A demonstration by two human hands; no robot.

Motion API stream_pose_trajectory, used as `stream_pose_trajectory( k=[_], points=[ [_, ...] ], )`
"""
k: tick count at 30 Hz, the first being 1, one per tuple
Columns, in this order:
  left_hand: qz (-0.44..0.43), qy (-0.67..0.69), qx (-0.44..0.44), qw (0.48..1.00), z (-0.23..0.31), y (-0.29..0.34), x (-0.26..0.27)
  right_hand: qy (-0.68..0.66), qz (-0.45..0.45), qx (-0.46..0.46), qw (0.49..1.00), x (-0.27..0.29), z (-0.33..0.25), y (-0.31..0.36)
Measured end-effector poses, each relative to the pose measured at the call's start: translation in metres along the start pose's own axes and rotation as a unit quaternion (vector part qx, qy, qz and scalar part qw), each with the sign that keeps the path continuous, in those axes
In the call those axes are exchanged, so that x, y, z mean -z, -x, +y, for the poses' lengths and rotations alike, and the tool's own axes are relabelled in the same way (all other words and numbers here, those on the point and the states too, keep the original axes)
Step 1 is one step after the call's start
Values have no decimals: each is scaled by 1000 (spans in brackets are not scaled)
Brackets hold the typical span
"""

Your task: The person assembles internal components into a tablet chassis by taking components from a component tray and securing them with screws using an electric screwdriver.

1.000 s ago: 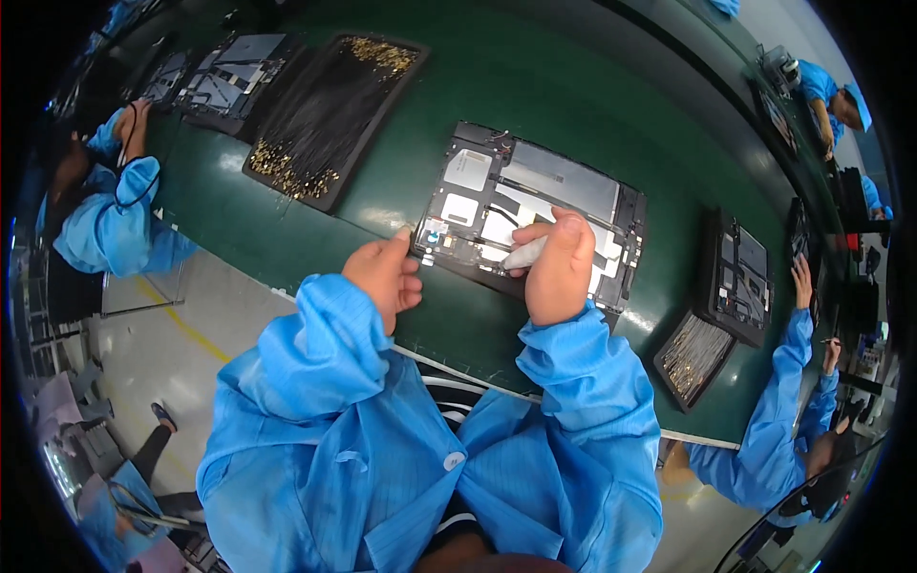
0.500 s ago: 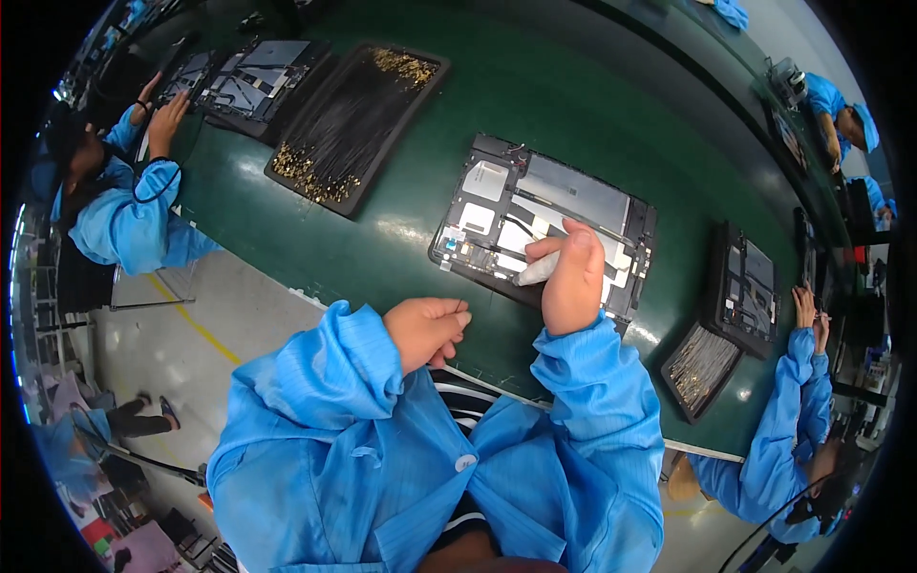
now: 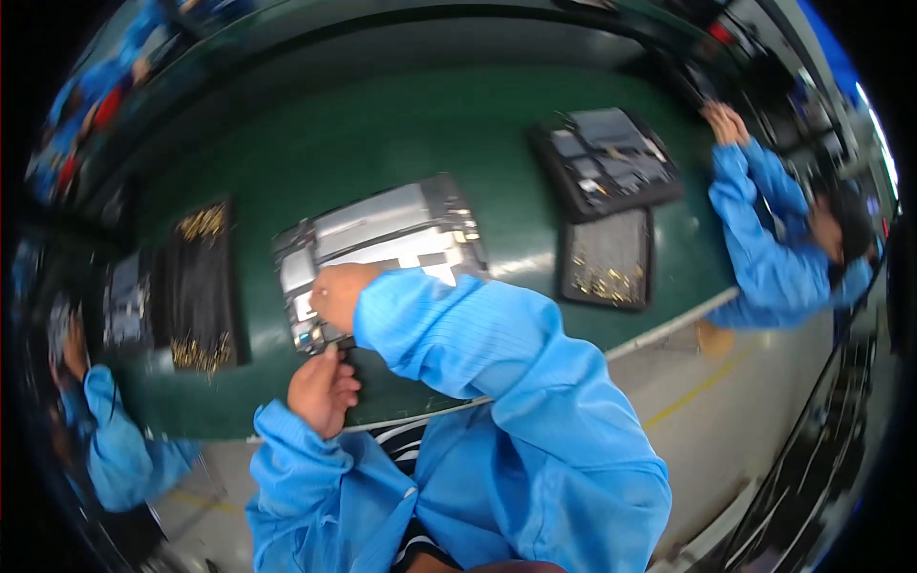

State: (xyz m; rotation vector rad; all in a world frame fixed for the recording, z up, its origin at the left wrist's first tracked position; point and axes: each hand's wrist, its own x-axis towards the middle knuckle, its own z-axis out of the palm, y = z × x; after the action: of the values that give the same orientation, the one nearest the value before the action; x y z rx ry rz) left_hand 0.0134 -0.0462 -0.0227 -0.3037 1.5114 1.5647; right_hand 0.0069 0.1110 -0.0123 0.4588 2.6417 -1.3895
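Note:
An opened tablet (image 3: 377,215) with bare circuit parts and silvery panels lies on the green table in front of me. My right hand (image 3: 344,294) is over its near left part, fingers curled; my sleeve covers some of the tablet, and what the fingers hold is hidden. By the tablet's near left corner is my left hand (image 3: 325,392), thumb and fingertips pinched together at the edge. Anything between those fingertips is too small and blurred to name.
Left of the tablet stands a black tray of thin black cables with gold ends (image 3: 201,286), another opened device (image 3: 126,301) beyond it. To the right, an opened tablet on a black tray (image 3: 611,158) sits behind a smaller cable tray (image 3: 608,258). Co-workers (image 3: 793,215) sit at both sides.
The view has swung, shifting the table's contents. My left hand has come up to the tablet's near left corner, and my right hand has moved left across the tablet, close to it.

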Motion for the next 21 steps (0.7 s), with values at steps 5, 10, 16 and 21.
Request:
stream_pose_trajectory(
  k=[5,10,16,21],
  points=[
    [-20,45,33,998,2,-10,1,-191,246,-111,944,60,52,53],
    [-23,17,35,999,8,-7,-6,76,472,-278,833,127,123,178],
    [-32,24,59,997,11,-9,3,255,434,-284,816,111,136,192],
    [-44,16,51,998,7,-7,-2,248,434,-308,809,114,137,198]
  ],
)
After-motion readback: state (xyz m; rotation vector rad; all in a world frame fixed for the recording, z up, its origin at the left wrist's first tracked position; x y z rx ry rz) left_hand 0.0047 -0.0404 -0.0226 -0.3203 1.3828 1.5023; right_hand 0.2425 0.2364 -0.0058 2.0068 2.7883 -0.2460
